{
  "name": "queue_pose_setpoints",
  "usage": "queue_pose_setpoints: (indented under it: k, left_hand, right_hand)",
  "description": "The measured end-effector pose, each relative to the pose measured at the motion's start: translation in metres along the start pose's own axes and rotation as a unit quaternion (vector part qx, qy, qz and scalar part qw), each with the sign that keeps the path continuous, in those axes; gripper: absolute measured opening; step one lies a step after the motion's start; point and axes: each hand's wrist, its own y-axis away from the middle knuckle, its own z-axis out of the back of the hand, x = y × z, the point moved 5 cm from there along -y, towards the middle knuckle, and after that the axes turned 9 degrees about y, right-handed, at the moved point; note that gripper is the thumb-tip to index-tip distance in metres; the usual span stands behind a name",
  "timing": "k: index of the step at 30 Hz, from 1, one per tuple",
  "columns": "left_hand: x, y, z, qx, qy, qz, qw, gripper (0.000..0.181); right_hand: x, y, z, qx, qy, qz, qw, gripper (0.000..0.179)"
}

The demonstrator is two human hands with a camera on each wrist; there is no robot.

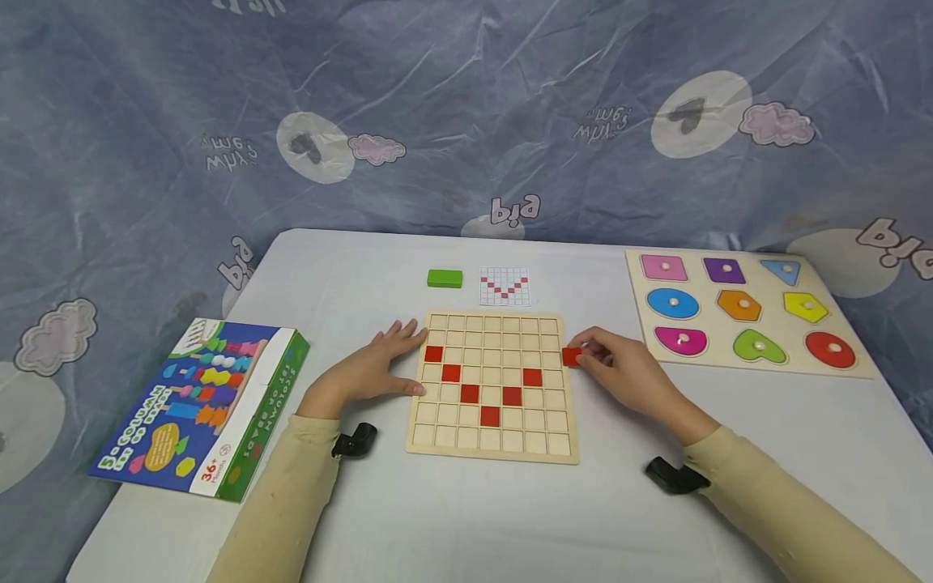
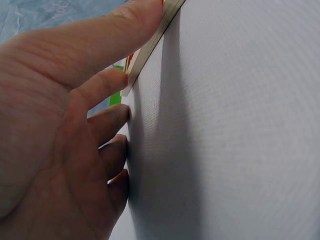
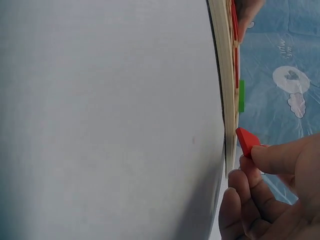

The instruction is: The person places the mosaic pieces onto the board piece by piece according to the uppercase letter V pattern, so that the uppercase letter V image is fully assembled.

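A wooden grid board [image 1: 496, 456] lies in the middle of the table, with several red square tiles [image 1: 470, 393] in its cells forming a slanting V. My right hand [image 1: 619, 368] pinches another red tile [image 3: 247, 141] between thumb and fingertips, at the board's right edge. My left hand [image 1: 368, 368] rests at the left edge with its fingers spread, the thumb and index finger touching the frame. In the left wrist view, the thumb lies along the board's wooden side. Behind the board is a small card [image 1: 504, 287] printed with a red V on a grid.
A green block [image 1: 445, 278] sits left of the card. At the right back lies a shape puzzle board [image 1: 751, 369] with several knobbed colourful pieces. A colourful toy box [image 1: 197, 405] lies at the left edge of the white table [image 1: 466, 526]. Patterned blue-grey cloth [image 1: 466, 121] hangs behind.
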Motion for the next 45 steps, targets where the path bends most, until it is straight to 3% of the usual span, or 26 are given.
queue_pose_setpoints:
  k: [22,32,45]
  left_hand:
    - [0.000,0.002,0.001,0.000,0.002,0.003,1.0000,0.104]
    - [-0.006,0.004,0.002,0.000,-0.008,-0.014,0.9999,0.101]
    - [-0.007,0.004,0.003,-0.002,-0.011,-0.008,0.9999,0.101]
  right_hand:
    - [0.019,-0.010,-0.012,0.012,-0.010,0.012,0.9998,0.019]
    - [0.021,-0.012,-0.013,0.014,-0.001,0.005,0.9999,0.020]
    - [0.022,-0.014,-0.015,0.025,0.017,0.014,0.9994,0.023]
